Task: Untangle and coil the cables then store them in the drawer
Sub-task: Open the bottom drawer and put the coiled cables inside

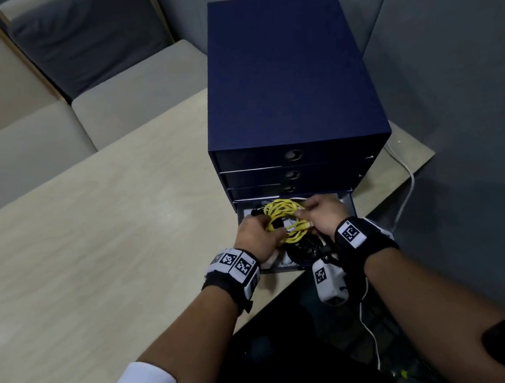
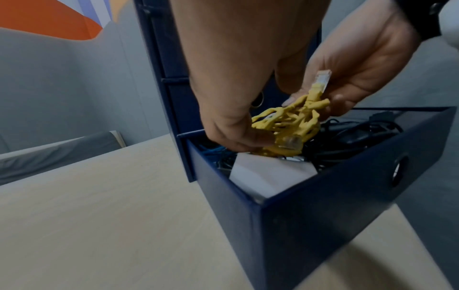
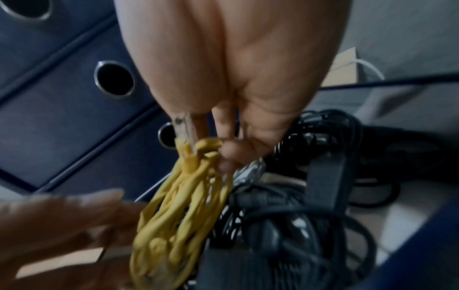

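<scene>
Head view, nearest first: two forearms with tagged wrist bands reach forward over the bench [image 1: 91,244] edge to the open bottom drawer [image 1: 352,207] of a dark blue drawer unit [image 1: 289,90]. The left hand [image 1: 255,236] and the right hand [image 1: 328,216] meet over the drawer, each on one side of a yellow cable [image 1: 285,219] wound into a loose coil. That coil lies directly between the hands, its long axis running roughly from one hand to the other, so neither hand is clearly the nearer. From the left wrist, the left hand [image 2: 223,109] curls its fingers around the near side of the yellow cable [image 2: 285,125], with one clear plug at its fingertips, while the right hand [image 2: 352,64] pinches the far side just below the other plug, which sticks up above the coil. From the right wrist, the right hand [image 3: 236,98] shows fingers closed on the bundled strands of the yellow cable [image 3: 183,206] beside that plug; this view is blurred, so the exact grip is hard to read. The coil sits at or just above the drawer's rim, over a heap of black cables [image 3: 310,206] already in the drawer, and whether it rests on them cannot be told. A white block [image 2: 268,174] sits in the near left corner of the drawer [image 2: 323,206]. Judging from this, the coil is being laid in, and the coming move is straight down and a release by both hands. Farther off, three upper drawers are closed, a white cord [image 1: 403,178] trails past the unit on the right, and grey cushions [image 1: 81,46] lie beyond the bench.
</scene>
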Tool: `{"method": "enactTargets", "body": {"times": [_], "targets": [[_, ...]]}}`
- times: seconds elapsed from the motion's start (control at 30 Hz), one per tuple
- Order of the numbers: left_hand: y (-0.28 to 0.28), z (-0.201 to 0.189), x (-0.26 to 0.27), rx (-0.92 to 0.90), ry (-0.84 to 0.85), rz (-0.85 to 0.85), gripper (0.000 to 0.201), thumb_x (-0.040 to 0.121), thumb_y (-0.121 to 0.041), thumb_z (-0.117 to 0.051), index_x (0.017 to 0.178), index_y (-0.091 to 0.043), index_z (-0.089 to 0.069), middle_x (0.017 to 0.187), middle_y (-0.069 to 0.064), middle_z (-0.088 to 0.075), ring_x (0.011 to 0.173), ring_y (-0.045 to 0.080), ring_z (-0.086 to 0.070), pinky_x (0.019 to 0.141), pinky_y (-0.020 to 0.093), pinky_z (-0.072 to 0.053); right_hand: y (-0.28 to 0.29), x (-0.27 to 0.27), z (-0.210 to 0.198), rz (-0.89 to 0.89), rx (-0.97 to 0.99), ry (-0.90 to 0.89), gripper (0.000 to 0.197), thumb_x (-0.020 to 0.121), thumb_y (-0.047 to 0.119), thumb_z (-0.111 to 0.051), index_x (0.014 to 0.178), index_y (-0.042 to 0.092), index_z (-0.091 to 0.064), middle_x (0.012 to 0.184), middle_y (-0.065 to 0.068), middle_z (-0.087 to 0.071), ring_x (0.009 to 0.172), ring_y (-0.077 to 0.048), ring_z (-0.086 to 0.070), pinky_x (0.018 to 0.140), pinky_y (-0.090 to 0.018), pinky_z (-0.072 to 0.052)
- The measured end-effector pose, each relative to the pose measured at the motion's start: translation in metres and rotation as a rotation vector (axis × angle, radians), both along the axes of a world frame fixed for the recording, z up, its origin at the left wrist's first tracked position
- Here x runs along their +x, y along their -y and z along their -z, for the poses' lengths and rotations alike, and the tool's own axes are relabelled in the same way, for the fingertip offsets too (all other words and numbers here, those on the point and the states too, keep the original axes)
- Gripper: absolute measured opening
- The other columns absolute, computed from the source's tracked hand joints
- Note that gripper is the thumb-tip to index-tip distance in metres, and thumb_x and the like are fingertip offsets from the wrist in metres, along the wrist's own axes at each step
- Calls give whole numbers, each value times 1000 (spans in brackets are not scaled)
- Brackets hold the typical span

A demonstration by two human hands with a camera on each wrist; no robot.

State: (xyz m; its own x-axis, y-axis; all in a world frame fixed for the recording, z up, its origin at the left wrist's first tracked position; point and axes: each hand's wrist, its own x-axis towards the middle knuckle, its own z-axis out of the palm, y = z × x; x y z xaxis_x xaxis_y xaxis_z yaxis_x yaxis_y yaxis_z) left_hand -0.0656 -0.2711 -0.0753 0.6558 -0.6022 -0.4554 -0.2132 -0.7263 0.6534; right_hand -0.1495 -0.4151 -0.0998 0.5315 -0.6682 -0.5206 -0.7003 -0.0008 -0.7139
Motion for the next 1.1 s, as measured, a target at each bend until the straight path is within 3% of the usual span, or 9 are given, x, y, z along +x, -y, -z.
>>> {"method": "enactTargets", "body": {"times": [0.1,0.23,0.37,0.47,0.57,0.67,0.87,1.0,1.1], "targets": [[9,7,-3,21,23,-49,49,82,-36,-74,119,-6,-64,118,12,-61,106,26,-59,91,30,-48,-1,7,1,82,-129,55,26,81,21,-79,85,13,-55,70,0,-56,62,-18,-52,47,-15,-38],[18,16,-8,69,70,-114,58,76,-39,-79,122,-11,-61,124,9,-44,109,28,-55,97,34,-47,-2,5,0,-125,-297,-5,33,86,33,-73,73,12,-51,80,-5,-49,69,-21,-47,55,-29,-29],[27,19,-5,114,154,-87,55,77,-40,-75,120,-10,-59,124,11,-41,108,29,-55,95,32,-45,1,1,-11,-422,-321,83,26,89,30,-69,111,16,-66,101,-5,-51,91,-19,-52,75,-26,-37],[26,19,3,157,164,-31,52,77,-38,-76,118,-9,-61,125,11,-43,107,28,-56,93,30,-43,-4,0,-7,-637,-318,-9,37,95,16,-61,132,17,-60,117,-7,-51,110,-24,-54,97,-27,-41],[18,18,8,118,203,6,46,78,-32,-76,116,-10,-63,123,11,-47,109,29,-54,93,30,-42,-1,3,-5,-692,-303,5,37,96,8,-55,131,16,-61,121,-5,-52,110,-23,-55,95,-23,-40],[12,23,4,91,327,78,56,86,-32,-65,137,-15,-49,136,8,-44,123,28,-39,105,33,-34,8,9,-3,-790,-274,-36,42,94,-2,-51,130,15,-62,123,-7,-57,113,-27,-55,92,-28,-42],[23,27,-6,298,349,306,55,100,-36,-40,150,-21,-24,159,-6,-16,144,24,-16,108,45,-32,1,5,13,-737,-420,-23,62,83,-11,-45,130,26,-62,125,-3,-58,114,-28,-55,94,-38,-48],[29,31,0,449,348,347,60,99,-38,-41,151,-23,-16,159,-9,-11,144,25,-13,109,47,-29,-6,-5,8,-724,-702,-33,20,90,15,-62,107,17,-72,117,-5,-55,108,-30,-48,89,-39,-44],[32,28,-1,452,318,343,68,96,-41,-48,152,-21,-14,161,-7,-8,145,27,-11,111,49,-27,-3,-14,4,-872,-632,-124,41,90,44,-61,119,15,-66,126,1,-52,118,-26,-41,96,-39,-38]]}}
